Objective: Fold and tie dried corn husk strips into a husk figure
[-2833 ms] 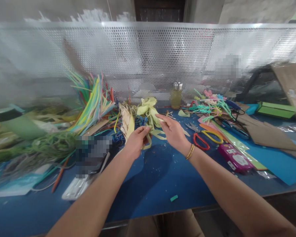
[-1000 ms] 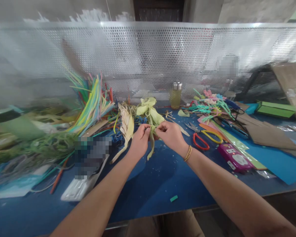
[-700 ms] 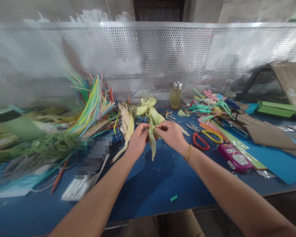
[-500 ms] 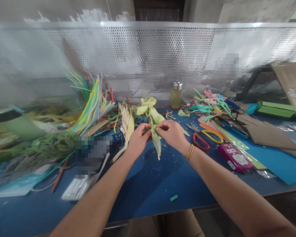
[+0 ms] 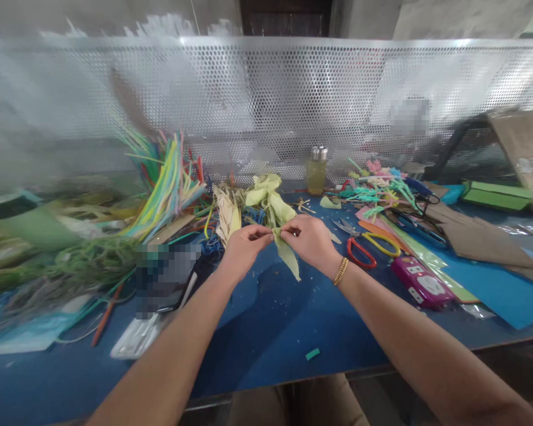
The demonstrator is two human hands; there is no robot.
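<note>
Both my hands meet over the middle of the blue table (image 5: 266,331), fingertips almost touching. A pale green, leafy piece that looks like corn husk (image 5: 286,257) hangs down between them, its pointed end toward the lower right. My left hand (image 5: 245,248) is closed in a pinch at the left side of the husk. From the right, my right hand (image 5: 308,238) pinches the same piece between thumb and finger. Just beyond the fingers lie more pale green husks (image 5: 269,192). A dry, cream-coloured husk bundle (image 5: 226,213) rests left of them, partly behind my left hand.
To the right lie scissors (image 5: 366,248) with red and yellow handles and a magenta box (image 5: 421,283). A glass jar (image 5: 317,171) stands at the back before a perforated metal panel (image 5: 288,89). Colourful strips (image 5: 166,183) and tangled green cord (image 5: 93,260) crowd the left.
My left hand has shifted slightly to the left and its fingers have straightened along the husk. The hanging husk end has swung to the right.
</note>
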